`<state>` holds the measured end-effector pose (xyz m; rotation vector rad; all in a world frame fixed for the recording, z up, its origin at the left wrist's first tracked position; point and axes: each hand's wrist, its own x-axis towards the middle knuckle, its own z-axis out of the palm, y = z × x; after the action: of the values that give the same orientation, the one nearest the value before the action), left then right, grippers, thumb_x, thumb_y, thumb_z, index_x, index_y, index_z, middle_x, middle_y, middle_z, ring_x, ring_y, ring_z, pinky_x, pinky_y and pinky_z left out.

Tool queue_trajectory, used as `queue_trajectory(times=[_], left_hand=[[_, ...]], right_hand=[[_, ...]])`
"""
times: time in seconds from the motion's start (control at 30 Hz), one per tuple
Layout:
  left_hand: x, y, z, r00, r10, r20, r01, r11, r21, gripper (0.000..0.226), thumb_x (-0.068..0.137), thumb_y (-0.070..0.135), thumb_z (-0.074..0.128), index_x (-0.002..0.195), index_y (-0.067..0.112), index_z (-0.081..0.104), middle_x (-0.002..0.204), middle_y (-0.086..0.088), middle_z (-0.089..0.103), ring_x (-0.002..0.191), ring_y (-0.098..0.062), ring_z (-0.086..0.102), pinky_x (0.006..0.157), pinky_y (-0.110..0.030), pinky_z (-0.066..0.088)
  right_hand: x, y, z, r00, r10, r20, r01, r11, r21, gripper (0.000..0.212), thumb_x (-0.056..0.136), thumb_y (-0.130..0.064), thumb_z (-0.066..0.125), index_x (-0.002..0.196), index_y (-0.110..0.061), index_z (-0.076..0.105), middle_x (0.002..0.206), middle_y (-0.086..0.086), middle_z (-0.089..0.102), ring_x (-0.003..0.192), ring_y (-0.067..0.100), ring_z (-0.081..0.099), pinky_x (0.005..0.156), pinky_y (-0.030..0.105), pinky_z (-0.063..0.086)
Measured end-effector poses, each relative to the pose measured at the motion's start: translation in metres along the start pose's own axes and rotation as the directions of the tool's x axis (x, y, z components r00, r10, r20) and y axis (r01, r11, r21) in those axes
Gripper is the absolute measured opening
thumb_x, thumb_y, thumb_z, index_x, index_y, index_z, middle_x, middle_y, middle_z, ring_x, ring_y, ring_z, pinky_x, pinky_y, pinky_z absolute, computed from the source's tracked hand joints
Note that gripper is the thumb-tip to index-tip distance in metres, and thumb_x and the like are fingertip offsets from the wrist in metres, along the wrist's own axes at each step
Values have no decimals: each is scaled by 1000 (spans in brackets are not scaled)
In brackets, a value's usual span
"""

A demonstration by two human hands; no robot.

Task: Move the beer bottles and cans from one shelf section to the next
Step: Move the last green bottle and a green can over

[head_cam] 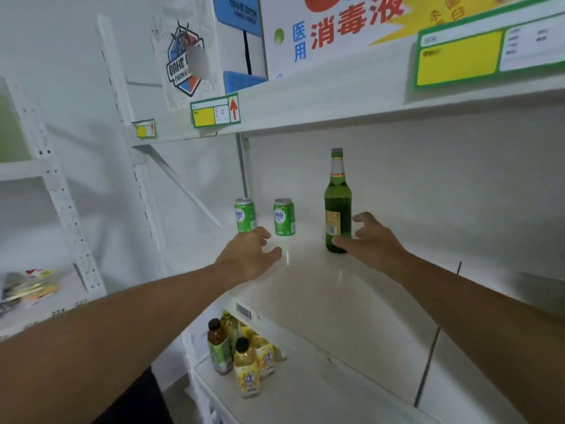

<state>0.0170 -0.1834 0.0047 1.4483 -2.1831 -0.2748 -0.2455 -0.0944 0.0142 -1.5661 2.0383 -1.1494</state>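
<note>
Right hand [371,240] spread at the beer bottle [337,203] (thumb touching), left hand [249,255] loose near two cans [284,217].

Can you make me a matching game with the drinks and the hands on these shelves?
Things:
1. green beer bottle
2. left-most green can
3. tea bottles with yellow labels
4. price tag with a red arrow

Places:
A. on the lower shelf
B. stuck on the edge of the upper shelf
C. right behind the left hand
D. standing tall beside the open right hand

Pairs: 1-D, 2-C, 3-A, 4-B
</note>
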Motion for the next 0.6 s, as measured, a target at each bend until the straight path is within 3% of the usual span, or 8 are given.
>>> queue_trajectory(times=[0.1, 0.17, 0.3, 0.4, 0.47, 0.53, 0.6], left_hand=[[31, -11, 21, 997, -69, 38, 71, 995, -73, 54, 96, 58, 67, 140, 28, 61, 136, 4, 68, 118, -20, 67, 100, -35, 55], [54, -17, 34, 994, -104, 39, 108, 986, -131, 55, 95, 59, 68, 140, 27, 61, 134, 3, 68, 116, -20, 66, 97, -34, 56], [111, -28, 54, 986, -169, 8, 166, 953, -253, 81, 92, 59, 74, 157, 16, 48, 146, -3, 63, 127, -24, 63, 94, -30, 53], [154, -34, 64, 981, -194, -27, 170, 912, -372, 107, 82, 57, 86, 166, 15, 34, 160, -8, 52, 138, -29, 58, 106, -40, 54], [182, -32, 74, 978, -204, -30, 168, 871, -461, 122, 79, 56, 91, 170, 16, 21, 168, -12, 41, 150, -32, 47, 112, -41, 47], [204, -29, 83, 979, -205, 22, 181, 805, -565, 134, 73, 57, 94, 173, 19, 13, 172, -13, 36, 154, -33, 43, 116, -43, 44], [219, -31, 89, 985, -165, 44, 155, 757, -635, 134, 70, 54, 97, 172, 22, 17, 170, -9, 42, 150, -31, 48, 122, -47, 42]], right_hand=[[23, 5, 10, 998, 52, -20, -49, 991, 125, 105, 87, -56, 83, 168, -26, 23, 156, 11, 50, 132, 29, 57, 102, 39, 51], [40, 7, 13, 997, 70, -46, -61, 983, 170, 117, 82, -60, 86, 170, -27, 16, 168, 12, 39, 148, 32, 47, 115, 45, 47], [73, 0, 20, 986, 63, -155, -36, 985, 170, 128, 74, -64, 89, 171, -31, 13, 171, 6, 35, 153, 30, 42, 120, 48, 42], [98, -16, 28, 974, 75, -215, -7, 953, 302, 131, 68, -64, 95, 169, -40, 16, 166, 0, 41, 147, 28, 50, 118, 52, 45], [117, -22, 35, 969, 93, -229, -5, 933, 360, 122, 63, -64, 97, 162, -44, 29, 150, -8, 59, 131, 24, 63, 111, 52, 53], [132, -20, 42, 960, 94, -263, -8, 950, 311, 88, 66, -61, 94, 141, -41, 52, 123, -12, 71, 114, 21, 71, 102, 51, 59], [140, -17, 48, 944, 94, -316, -19, 972, 234, 61, 72, -55, 90, 122, -41, 57, 108, -14, 72, 103, 18, 72, 98, 50, 61]])
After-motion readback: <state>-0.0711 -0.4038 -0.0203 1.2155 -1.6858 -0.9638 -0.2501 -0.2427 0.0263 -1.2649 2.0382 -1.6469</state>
